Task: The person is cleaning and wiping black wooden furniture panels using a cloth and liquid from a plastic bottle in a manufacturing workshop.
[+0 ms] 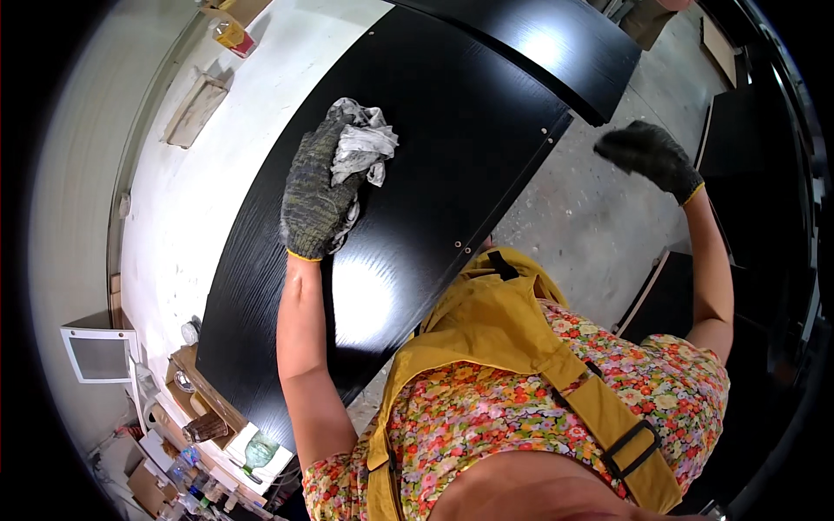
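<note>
A crumpled white-and-grey cloth (pixel 365 149) lies under and beside my left hand (pixel 314 187), which wears a dark knit glove with a yellow cuff. That hand is closed on the cloth and presses it against a glossy black wood-grain panel (pixel 434 113) with a curved far edge. Small round metal fittings sit in pairs along the panel's near right edge. My right hand (pixel 650 158), in a matching glove, is raised off to the right above the floor. Its fingers reach leftward, a little blurred at the tips, and I see nothing held in them.
A second black panel (pixel 539 43) adjoins at the top right. The white work surface (pixel 287 61) holds a bottle (pixel 232 37) with yellow and red parts and a pale block (pixel 196 110). A cluttered box (pixel 204 395) stands lower left. Dark boards (pixel 738 130) stand at right beyond the grey floor.
</note>
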The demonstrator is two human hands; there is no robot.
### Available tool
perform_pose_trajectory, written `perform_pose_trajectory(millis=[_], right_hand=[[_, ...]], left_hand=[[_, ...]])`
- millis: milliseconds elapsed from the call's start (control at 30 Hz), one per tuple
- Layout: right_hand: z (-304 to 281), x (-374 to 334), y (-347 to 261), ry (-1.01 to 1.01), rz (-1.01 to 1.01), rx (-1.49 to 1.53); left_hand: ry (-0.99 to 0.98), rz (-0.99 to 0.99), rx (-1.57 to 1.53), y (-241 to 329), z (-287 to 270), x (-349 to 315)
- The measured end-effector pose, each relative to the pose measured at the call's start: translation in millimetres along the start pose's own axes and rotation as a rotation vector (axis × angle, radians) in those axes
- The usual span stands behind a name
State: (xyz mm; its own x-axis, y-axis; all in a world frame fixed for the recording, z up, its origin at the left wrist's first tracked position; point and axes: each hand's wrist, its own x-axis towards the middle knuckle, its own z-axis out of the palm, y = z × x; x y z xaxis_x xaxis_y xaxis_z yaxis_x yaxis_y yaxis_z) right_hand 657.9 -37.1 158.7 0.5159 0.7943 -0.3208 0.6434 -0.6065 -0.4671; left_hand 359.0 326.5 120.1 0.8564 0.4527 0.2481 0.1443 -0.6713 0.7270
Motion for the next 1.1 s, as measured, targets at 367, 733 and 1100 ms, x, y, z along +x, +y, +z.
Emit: perform_pose_trajectory(millis=[367,733,1100], right_hand=[[1.0,168.2,-44.3,0.314,-0.5,-0.111],[-23.3,297.1,-137.3,0.056,-0.674,0.204],[8.2,8.9,43.9,0.024,-0.25,0.355]], left_hand=[[-0.029,-0.094,-0.115,13.6,-1.7,2.6],[-0.01,-0.164,-0.172,27.3,-16.1,-10.1],[0.039,-0.176,-0.111,2.9,-1.2,-11.1]])
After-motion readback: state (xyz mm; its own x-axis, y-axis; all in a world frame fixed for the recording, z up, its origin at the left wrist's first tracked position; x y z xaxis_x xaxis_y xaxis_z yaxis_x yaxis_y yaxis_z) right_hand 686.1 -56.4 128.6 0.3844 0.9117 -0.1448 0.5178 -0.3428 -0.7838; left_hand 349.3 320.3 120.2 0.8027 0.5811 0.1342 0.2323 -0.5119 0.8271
